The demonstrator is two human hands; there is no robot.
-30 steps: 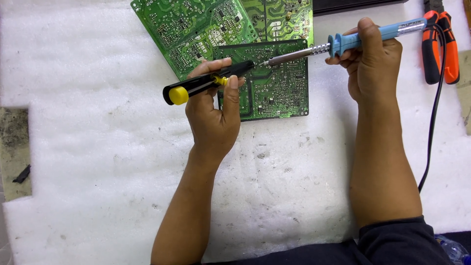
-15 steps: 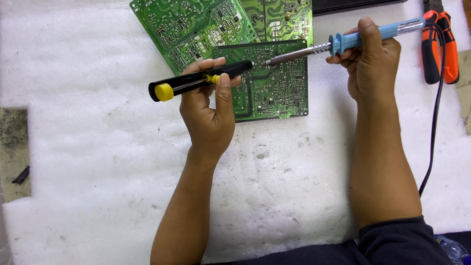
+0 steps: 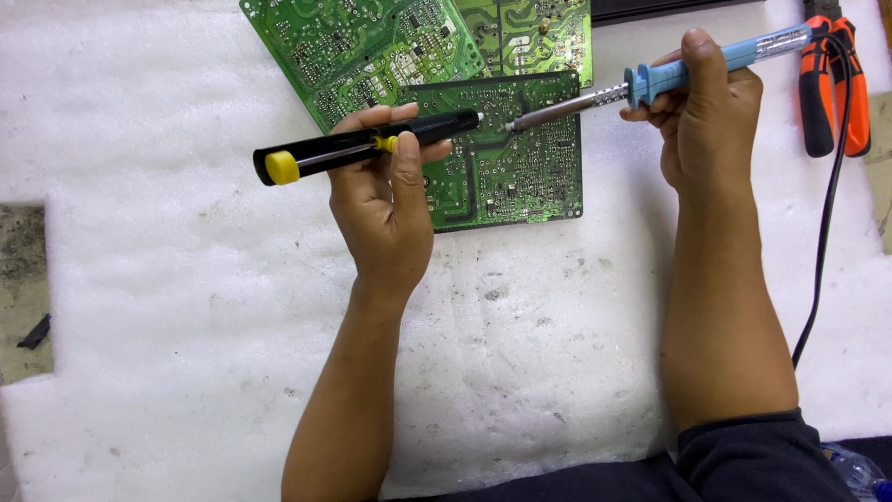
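Note:
My left hand (image 3: pixel 383 200) grips a black desoldering pump (image 3: pixel 362 146) with a yellow plunger end, held level, its white nozzle just above a green circuit board (image 3: pixel 506 177). My right hand (image 3: pixel 706 112) holds a blue-handled soldering iron (image 3: pixel 650 84), whose metal tip meets the board right beside the pump's nozzle. The board lies flat on white foam sheet (image 3: pixel 186 307).
Two more green circuit boards (image 3: pixel 372 46) lie overlapped behind the worked one. Orange-and-black pliers (image 3: pixel 836 84) rest at the far right, and the iron's black cord (image 3: pixel 827 242) runs down the right side. The foam's left edge has a notch showing dark surface (image 3: pixel 20 270).
The pump's yellow plunger has come out further to the left and the pump has levelled. The soldering iron and right hand have stayed put.

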